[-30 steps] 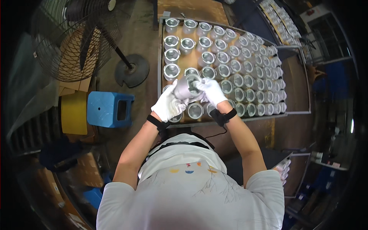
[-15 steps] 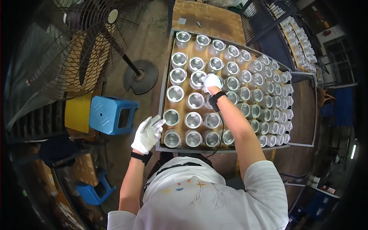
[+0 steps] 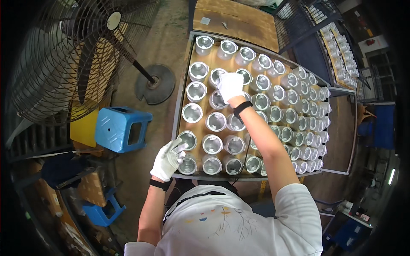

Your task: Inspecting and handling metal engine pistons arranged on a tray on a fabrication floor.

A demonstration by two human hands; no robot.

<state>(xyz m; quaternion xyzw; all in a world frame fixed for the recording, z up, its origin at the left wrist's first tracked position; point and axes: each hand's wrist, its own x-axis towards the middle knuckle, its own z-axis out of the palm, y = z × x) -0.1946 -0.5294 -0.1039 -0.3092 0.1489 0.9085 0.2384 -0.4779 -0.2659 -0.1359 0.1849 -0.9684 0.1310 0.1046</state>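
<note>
Rows of clear glass jars stand on a wood-based cart with a dark rim. My right hand, in a white glove, reaches over the second column, beside a jar near the far end. Its fingers are mostly hidden behind the back of the hand, so any grip cannot be made out. My left hand, also gloved, hovers by the cart's near left corner. Its fingers are spread and hold nothing, with the tips next to a jar in the leftmost column.
A large black fan on a round base stands to the left. Near it is a blue plastic stool. Beyond the cart lies a brown board. A rack with more jars stands at the far right.
My right hand has moved slightly left and farther over the jars, with its back now turned more to view. My left hand stays near the corner, fingers still spread. The view has shifted a little.
</note>
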